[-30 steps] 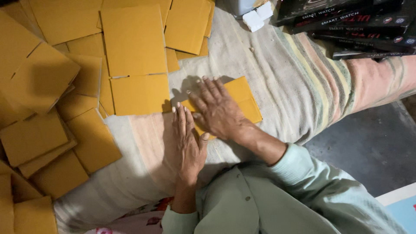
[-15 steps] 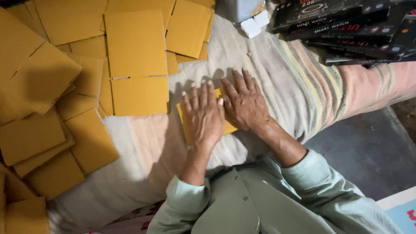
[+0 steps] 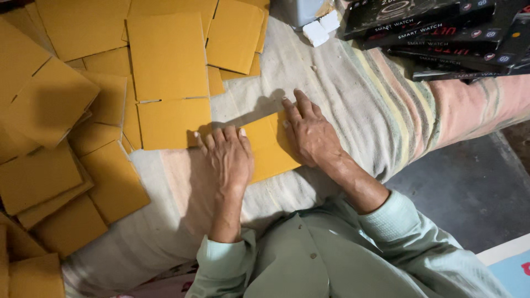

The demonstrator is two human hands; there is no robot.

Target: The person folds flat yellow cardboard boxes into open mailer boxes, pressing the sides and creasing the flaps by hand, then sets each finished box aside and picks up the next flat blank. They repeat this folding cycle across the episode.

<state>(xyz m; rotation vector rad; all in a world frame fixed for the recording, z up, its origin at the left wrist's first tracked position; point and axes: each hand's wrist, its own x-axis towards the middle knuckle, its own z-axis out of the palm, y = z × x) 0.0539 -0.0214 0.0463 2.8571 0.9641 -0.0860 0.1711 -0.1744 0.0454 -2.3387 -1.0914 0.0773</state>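
Card (image 3: 270, 146), a yellow sheet, lies flat on the striped cloth (image 3: 364, 105) under both hands. Left hand (image 3: 227, 157) and right hand (image 3: 312, 132) press it palms down, fingers spread, gripping nothing. More yellow sheets (image 3: 165, 60) cover the cloth to the left; dark boxes (image 3: 441, 33) are stacked at upper right above grey floor (image 3: 464, 187). Half a second ago the hands lay together; now they are apart.

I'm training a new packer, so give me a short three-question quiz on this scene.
1. True or false: both hands press on one yellow card sheet.
2. What lies under that sheet? A) striped cloth B) bare floor C) a tray
3. What is stacked at the upper right?

Key:
1. True: left hand and right hand lie flat on it.
2. A, the striped cloth.
3. Black boxes.
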